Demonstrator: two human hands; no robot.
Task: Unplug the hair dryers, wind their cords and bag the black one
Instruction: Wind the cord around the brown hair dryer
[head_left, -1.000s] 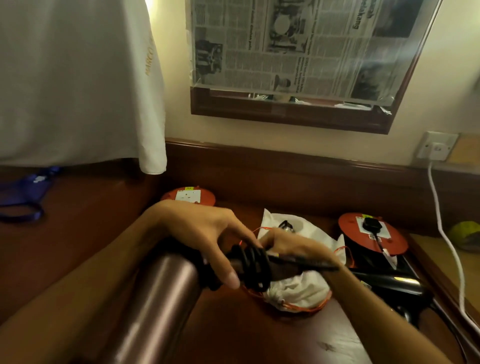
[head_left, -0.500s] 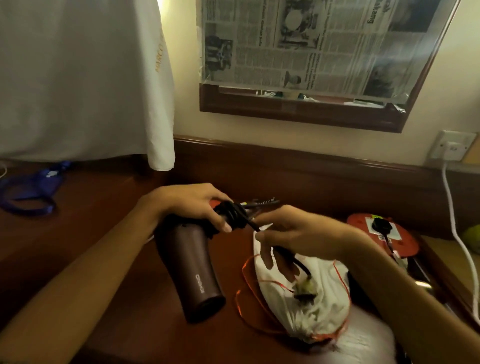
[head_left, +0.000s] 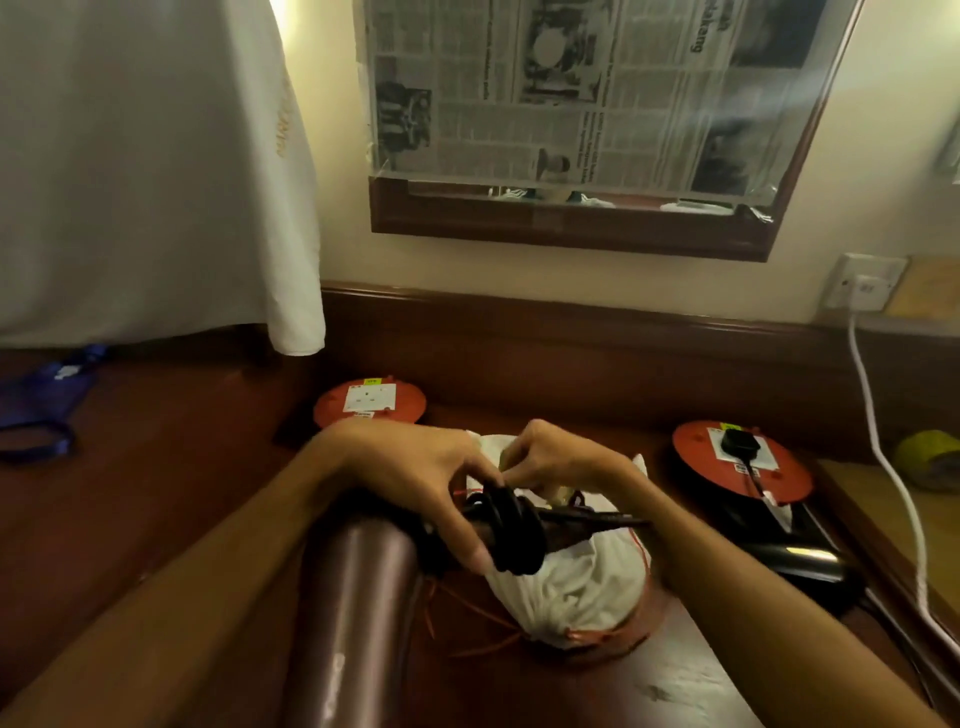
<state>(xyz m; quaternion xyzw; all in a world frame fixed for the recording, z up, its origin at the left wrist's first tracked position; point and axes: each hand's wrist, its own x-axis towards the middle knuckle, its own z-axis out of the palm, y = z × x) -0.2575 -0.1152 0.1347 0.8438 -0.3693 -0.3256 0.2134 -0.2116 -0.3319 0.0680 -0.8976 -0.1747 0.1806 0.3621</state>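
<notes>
Brown hair dryer (head_left: 353, 613): smooth glossy barrel, its near end cut off by the bottom edge. Handle hidden under the left hand (head_left: 415, 478), whose fingers were closed around it. Black cord (head_left: 514, 535): rubbery coils wound about the handle. Right hand (head_left: 561, 462): fingers pinched on the cord end; plug not visible. White bag (head_left: 571, 587): crumpled cloth on the wooden counter (head_left: 156, 493), partly covered. Black hair dryer (head_left: 800, 566): right, largely hidden behind the right forearm.
</notes>
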